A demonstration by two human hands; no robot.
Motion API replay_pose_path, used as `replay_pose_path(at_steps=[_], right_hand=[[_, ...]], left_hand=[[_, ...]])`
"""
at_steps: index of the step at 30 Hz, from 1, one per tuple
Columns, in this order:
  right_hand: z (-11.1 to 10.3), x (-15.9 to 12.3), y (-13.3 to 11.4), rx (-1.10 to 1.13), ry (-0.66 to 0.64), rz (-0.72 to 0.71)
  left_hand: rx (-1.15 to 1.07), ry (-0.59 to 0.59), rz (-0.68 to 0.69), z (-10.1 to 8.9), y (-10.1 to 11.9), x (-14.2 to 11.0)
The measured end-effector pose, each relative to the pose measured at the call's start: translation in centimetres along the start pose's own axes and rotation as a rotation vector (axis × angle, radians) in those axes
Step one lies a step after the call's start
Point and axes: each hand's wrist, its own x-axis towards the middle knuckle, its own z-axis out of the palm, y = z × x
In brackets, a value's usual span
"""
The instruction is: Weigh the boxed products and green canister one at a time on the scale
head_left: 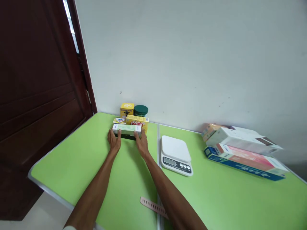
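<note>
A narrow light green and white box (pixel 128 127) lies lengthwise on top of a black box (pixel 128 137) near the back of the table. My left hand (pixel 114 140) is closed against its left end, thumb on the near side. At the other end, my right hand (pixel 142 142) grips with the thumb in front and fingers behind. Just behind them stands a yellow box with red lettering (pixel 144 123). Further back are a yellow and black box (pixel 127 109), a jar with a dark green lid (pixel 141 110) and a small yellow and white box (pixel 119 120).
A white kitchen scale (pixel 176 150) sits right of the table's seam. Long boxes, one pink and white (pixel 249 156) over a blue one (pixel 247 166), lie at the right beside a white box (pixel 242 140). A pink strap (pixel 152 205) runs under my right forearm.
</note>
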Motion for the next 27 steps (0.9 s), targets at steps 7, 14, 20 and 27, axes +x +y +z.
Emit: replay_pose_path(at_steps=[7, 14, 20, 27], right_hand=[[-4.0, -2.5, -2.4, 0.031, 0.081, -0.013], [-16.5, -5.8, -1.6, -0.072, 0.345, 0.05], [-22.3, -8.2, 3.3, -0.122, 0.381, 0.181], [-22.3, -8.0, 7.2, -0.153, 0.464, 0.117]], left_hand=[[0.081, 0.269, 0.227, 1.2, 4.2, -2.4], [0.029, -0.2, 0.403, 6.4, 7.7, -9.0], [0.094, -0.554, 0.273, 9.8, 8.7, -12.0], [0.004, -0.563, 0.07, 9.9, 8.4, -11.5]])
